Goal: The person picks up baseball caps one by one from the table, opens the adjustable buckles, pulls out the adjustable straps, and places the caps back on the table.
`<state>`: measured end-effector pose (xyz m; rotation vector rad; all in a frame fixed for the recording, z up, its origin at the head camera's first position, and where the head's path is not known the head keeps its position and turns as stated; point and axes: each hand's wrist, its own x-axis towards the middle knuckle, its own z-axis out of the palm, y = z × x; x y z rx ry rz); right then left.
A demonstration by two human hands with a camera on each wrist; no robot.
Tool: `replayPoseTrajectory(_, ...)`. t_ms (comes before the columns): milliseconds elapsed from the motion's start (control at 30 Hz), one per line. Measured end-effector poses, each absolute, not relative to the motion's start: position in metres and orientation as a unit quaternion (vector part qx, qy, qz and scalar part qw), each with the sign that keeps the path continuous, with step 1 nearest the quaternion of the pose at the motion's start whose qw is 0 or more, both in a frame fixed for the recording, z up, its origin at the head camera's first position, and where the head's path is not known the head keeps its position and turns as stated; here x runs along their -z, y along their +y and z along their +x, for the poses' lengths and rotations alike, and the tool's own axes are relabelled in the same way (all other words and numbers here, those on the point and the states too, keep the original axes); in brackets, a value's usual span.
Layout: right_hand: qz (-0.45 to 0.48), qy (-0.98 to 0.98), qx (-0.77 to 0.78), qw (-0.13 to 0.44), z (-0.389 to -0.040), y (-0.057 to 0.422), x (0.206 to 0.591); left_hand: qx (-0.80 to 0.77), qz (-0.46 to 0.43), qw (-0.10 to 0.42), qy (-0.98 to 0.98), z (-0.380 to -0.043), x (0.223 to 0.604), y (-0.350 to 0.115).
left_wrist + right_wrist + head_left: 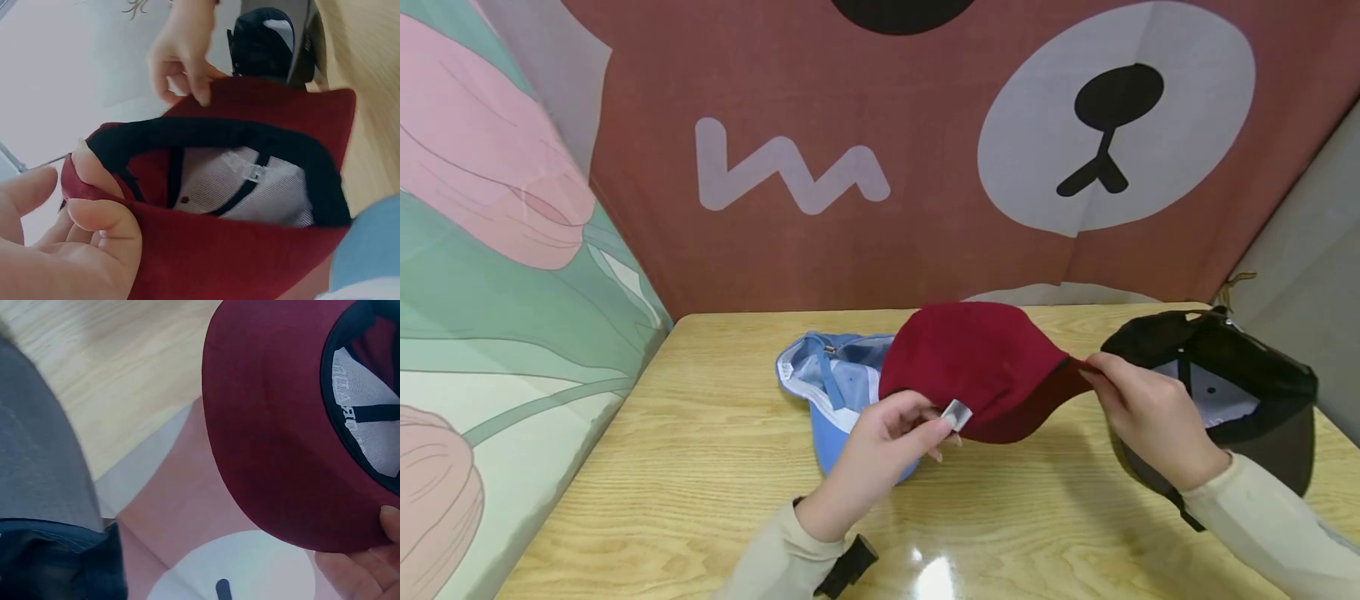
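Observation:
A dark red baseball cap (973,358) is held above the table between both hands. My left hand (880,454) pinches its back edge beside a small silvery tag (957,414). At the other end, my right hand (1157,417) grips the brim (269,437) between thumb and fingers. The left wrist view looks into the cap's opening, with a black sweatband (206,131) and pale mesh lining (212,181). Behind the red cap, partly covered by it, a light blue cap (842,379) lies with its opening up.
A black cap (1277,392) with a grey-brown brim lies opening-up on the right, partly behind my right hand. The wooden table (700,467) meets a brown cartoon-bear backdrop (775,267) at the back. A floral wall covering (512,333) stands on the left.

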<state>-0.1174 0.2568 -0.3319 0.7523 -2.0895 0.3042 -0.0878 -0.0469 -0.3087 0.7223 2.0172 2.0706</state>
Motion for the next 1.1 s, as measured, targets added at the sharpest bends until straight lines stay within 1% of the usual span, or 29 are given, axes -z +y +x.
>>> replayPoseTrajectory(200, 0.287, -0.86, -0.125, 0.403, -0.122, 0.257, 0.339, -0.701, 0.187, 0.123, 0.677, -0.087, 0.305, -0.047)
replayPoseTrajectory(300, 0.275, -0.875, -0.133, 0.376, -0.12, 0.254, 0.339, -0.709, 0.172, 0.133, 0.671, -0.087, 0.305, -0.045)
replayPoseTrajectory(400, 0.281, -0.877, -0.138, 0.365, -0.117, 0.246, 0.335, -0.717, 0.163, 0.136, 0.664, -0.088, 0.306, -0.045)
replayPoseTrajectory(467, 0.301, -0.865, -0.149, 0.373, -0.114, 0.237, 0.331, -0.72, 0.162, 0.134, 0.662, -0.089, 0.306, -0.045)
replayPoseTrajectory(667, 0.401, -0.784, -0.171, 0.442, -0.104, 0.198, 0.32, -0.721, 0.181, 0.147, 0.652, -0.089, 0.308, -0.046)
replayPoseTrajectory(767, 0.426, -0.759, -0.165, 0.463, -0.1, 0.184, 0.316, -0.716, 0.2, 0.156, 0.651, -0.088, 0.307, -0.045)
replayPoseTrajectory(833, 0.433, -0.748, -0.163, 0.476, -0.099, 0.177, 0.314, -0.711, 0.209, 0.148, 0.655, -0.086, 0.307, -0.044)
replayPoseTrajectory(900, 0.434, -0.738, -0.163, 0.49, -0.099, 0.174, 0.313, -0.699, 0.216, 0.122, 0.671, -0.085, 0.306, -0.043)
replayPoseTrajectory(967, 0.428, -0.733, -0.164, 0.503, -0.1, 0.172, 0.312, -0.677, 0.234, 0.068, 0.695, -0.083, 0.305, -0.042)
replayPoseTrajectory(1033, 0.419, -0.73, -0.17, 0.513, -0.101, 0.172, 0.31, -0.637, 0.272, -0.025, 0.721, -0.082, 0.304, -0.042)
replayPoseTrajectory(1100, 0.412, -0.729, -0.184, 0.514, -0.104, 0.173, 0.306, -0.583, 0.314, -0.134, 0.737, -0.081, 0.3, -0.043)
